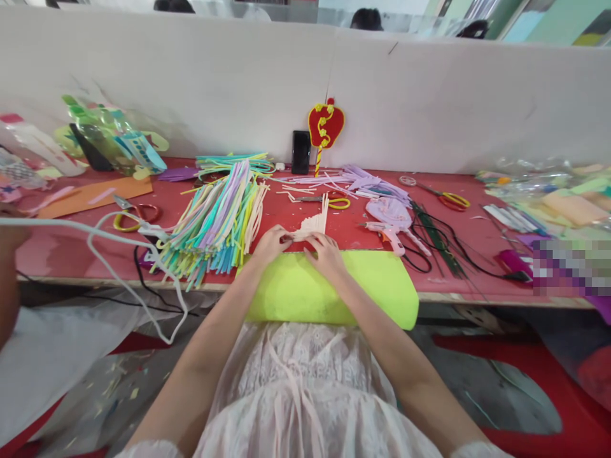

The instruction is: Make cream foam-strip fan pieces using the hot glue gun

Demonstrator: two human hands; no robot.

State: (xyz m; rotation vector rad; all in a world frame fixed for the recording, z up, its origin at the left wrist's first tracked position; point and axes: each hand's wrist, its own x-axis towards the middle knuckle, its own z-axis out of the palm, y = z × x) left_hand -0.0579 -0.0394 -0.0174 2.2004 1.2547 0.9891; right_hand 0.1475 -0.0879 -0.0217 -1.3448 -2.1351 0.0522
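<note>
Both hands meet over a small bunch of pale pink strips [314,222] at the front of the red table. My left hand [274,243] pinches the bunch's left end. Fingers of my right hand [327,250] press on its near edge, with the thumb below. One strip in the bunch stands up at the right side. Beneath my wrists a bright yellow-green sheet [377,280] hangs over the table edge toward my lap. Left of my left hand lies a big pile of pastel strips [210,222]. A pink glue gun [389,234] rests to the right.
Scissors [340,203] lie just behind the bunch, more scissors [136,216] at left and another pair [453,200] at right. A black phone [300,152] leans on the white partition [229,83] beside a red decoration [326,126]. A white cable [184,302] loops at left, near another person's arm [9,254].
</note>
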